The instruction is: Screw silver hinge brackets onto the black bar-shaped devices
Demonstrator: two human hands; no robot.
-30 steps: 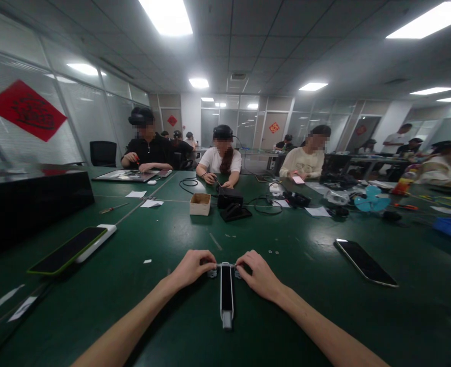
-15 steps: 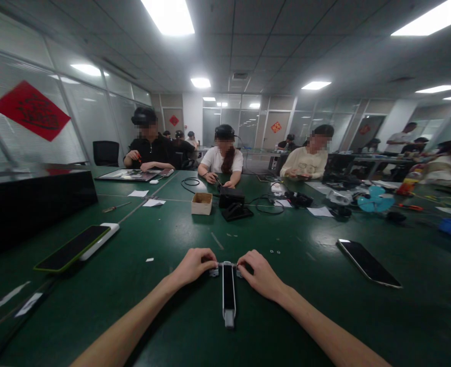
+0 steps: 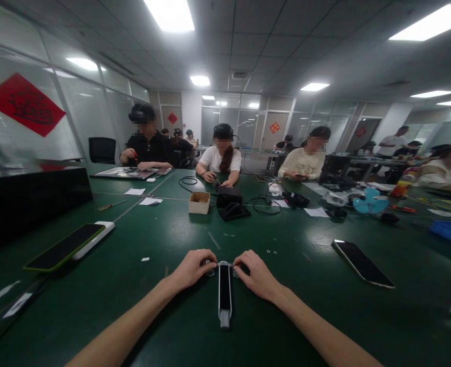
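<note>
A slim black-and-white device [image 3: 224,293] lies lengthwise on the green table, with a grey block [image 3: 224,321] at its near end. At its far end, my left hand [image 3: 194,266] is closed in a pinch on a small grey side piece [image 3: 210,272]. My right hand [image 3: 256,272] pinches the matching small grey side piece [image 3: 235,273] on the other side. Thumbs and fingertips partly hide both pieces, so I cannot tell exactly how they join the device.
On the left lie a green-edged phone [image 3: 67,247] and a white bar [image 3: 95,239]. A smartphone [image 3: 363,264] rests on the right. Farther back are a small open box [image 3: 199,204], a black box [image 3: 229,196] and a blue fan [image 3: 370,201]. Several people sit beyond.
The whole view has shifted slightly, so things appear a little farther left. Both hands keep their pinch at the device's far end, with no other clear change.
</note>
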